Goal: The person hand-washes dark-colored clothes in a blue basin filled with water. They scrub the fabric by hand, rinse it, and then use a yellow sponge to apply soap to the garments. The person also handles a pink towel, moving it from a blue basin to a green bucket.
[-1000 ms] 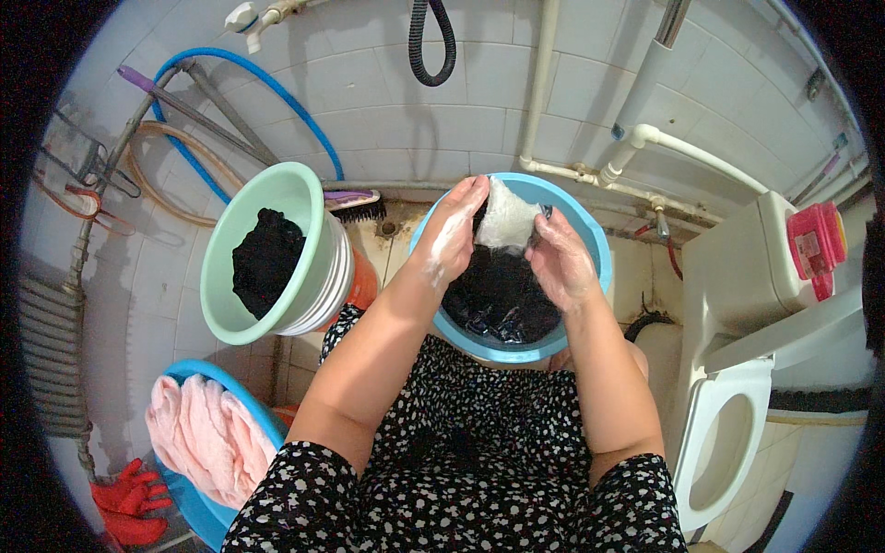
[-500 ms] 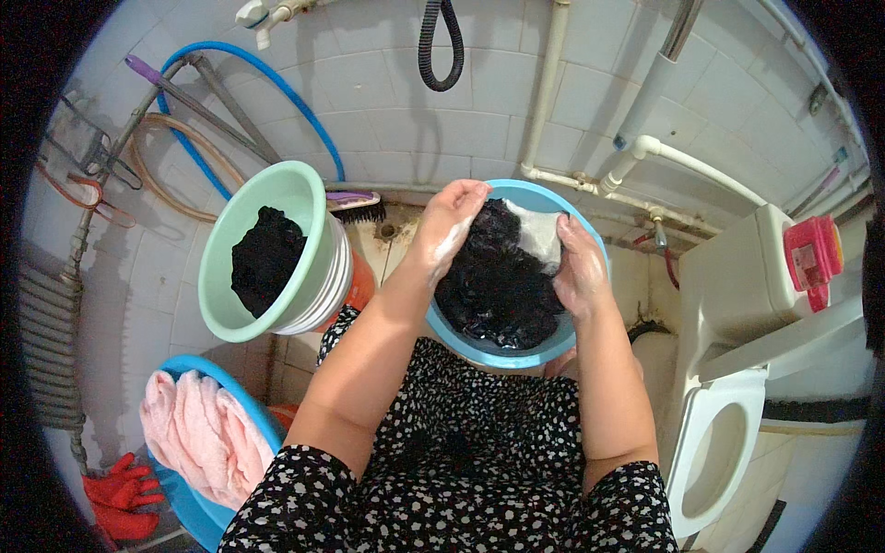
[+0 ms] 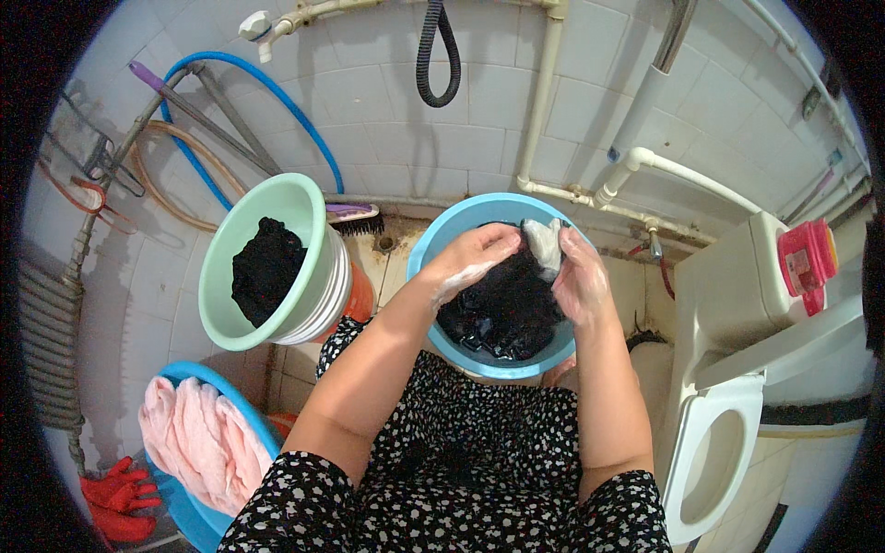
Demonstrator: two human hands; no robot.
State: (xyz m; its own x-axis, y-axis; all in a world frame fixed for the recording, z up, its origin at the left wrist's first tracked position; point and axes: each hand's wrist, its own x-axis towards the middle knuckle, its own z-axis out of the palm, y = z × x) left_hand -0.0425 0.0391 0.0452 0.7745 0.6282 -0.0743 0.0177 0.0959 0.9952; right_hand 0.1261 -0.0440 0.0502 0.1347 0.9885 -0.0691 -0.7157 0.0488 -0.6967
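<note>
A blue basin in front of me holds a wet black garment. Above it, my left hand is closed on dark cloth, with soapy foam along its side. On the other side, my right hand grips a bunched white part of the cloth between thumb and fingers. Both hands are inside the basin's rim, a short gap apart. My palms hide where the cloth is pinched.
To the left, a pale green basin with black cloth rests on a bucket. Below it, a blue tub holds a pink towel. A toilet stands at right; a brush lies by the wall.
Both hands have come lower and closer together over the basin. The white part, spread between them before, is now bunched at my right hand. The view has tilted slightly upward.
</note>
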